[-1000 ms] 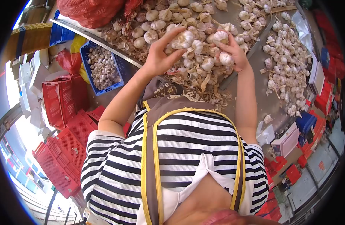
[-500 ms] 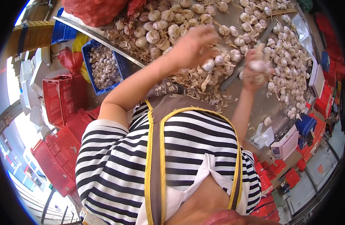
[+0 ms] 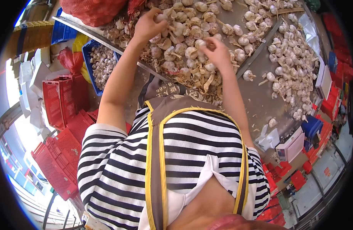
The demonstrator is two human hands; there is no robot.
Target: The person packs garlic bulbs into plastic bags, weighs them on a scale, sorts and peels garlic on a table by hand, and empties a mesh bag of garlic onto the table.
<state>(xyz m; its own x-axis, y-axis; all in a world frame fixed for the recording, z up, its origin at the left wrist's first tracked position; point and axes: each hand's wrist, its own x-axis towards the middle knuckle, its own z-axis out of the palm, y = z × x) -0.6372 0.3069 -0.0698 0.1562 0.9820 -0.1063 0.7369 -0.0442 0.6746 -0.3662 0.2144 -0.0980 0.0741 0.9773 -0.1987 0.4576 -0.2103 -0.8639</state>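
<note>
My left hand (image 3: 150, 26) reaches to the far part of a heap of garlic bulbs (image 3: 182, 28), its fingers curled round a garlic bulb (image 3: 160, 18). Nearer the middle of the heap, my right hand (image 3: 216, 53) has thumb and fingers bent on another garlic bulb (image 3: 200, 44). Dry stalks and loose skins (image 3: 201, 81) lie along the heap's near side. Right of a metal strip (image 3: 257, 50), a second group of garlic bulbs (image 3: 293, 65) is spread out. One garlic bulb (image 3: 248, 75) lies apart, close to the strip.
A red mesh sack (image 3: 94, 11) stands at the table's far left, by its metal edge (image 3: 147, 69). Beyond that edge sits a blue crate (image 3: 96, 86) of small bulbs. Red crates (image 3: 59, 101) are stacked at left. A pale box (image 3: 291, 145) is at right.
My right hand has come left from the right-hand garlic, where it held bulbs, back to the heap. Bulbs now lie near the strip. My left hand has moved left and farther out.
</note>
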